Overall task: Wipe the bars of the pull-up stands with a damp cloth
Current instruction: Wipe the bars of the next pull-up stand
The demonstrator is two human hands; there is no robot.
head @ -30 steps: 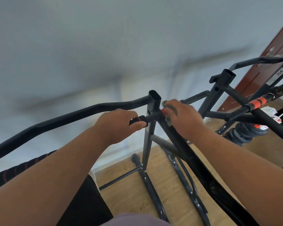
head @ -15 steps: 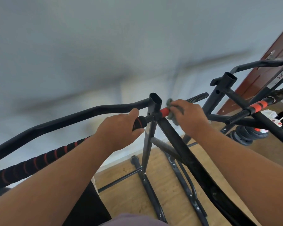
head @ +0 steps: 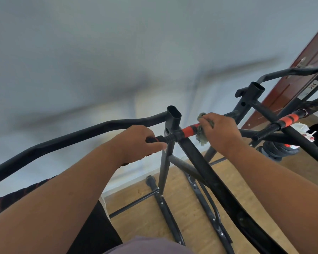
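Gripping a grey-green cloth, the fingers of the right hand were seen curled shut around the grip bar, right of the frame's centre; frayed cloth showed above and below the fist, pressed against the orange band. The fingers of the left hand were likewise closed, wrapped round the black ribbed end of the same bar just left of the upright post, nothing else being held there. Both forearms were stretched in from the lower corners of the frame.

Outward from the hands, the near stand was laid out: the open-topped post at centre, a curved top bar running away to the left edge, and a slanted strut dropping to the lower right. A second stand was placed in the upper right, its own orange-banded handle untouched. Weight plates were stacked on the wooden floor beneath it, beside a brown door.

The step in hand was judged to be wiping the padded grip, steadied by the left hand. The next move would likely call for the cloth to be drawn along the bar towards its ribbed far end, pressure kept all round, before the remaining bars and the second stand were treated.
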